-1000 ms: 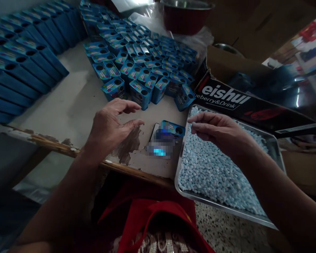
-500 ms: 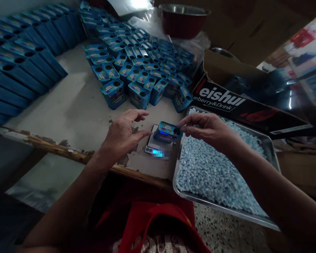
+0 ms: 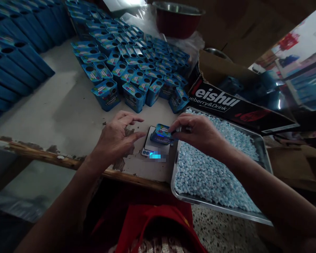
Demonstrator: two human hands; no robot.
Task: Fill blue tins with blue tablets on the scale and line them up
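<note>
The view is dim, its edges stretched, the tabletop (image 3: 77,110) softly shadowed.

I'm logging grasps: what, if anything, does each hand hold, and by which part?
Left hand: nothing held. Right hand, at the blue box: any hold cannot be told.

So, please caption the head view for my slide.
Right hand at a blue rectangular box on a pale digital scale, left hand open; metal tray of pale-blue pellets alongside.

Pale tabletop (image 3: 68,95), paint chipped along wooden front edge (image 3: 68,162), carries 1 small scale (image 3: 149,145) and many blue containers (image 3: 137,75).
</note>
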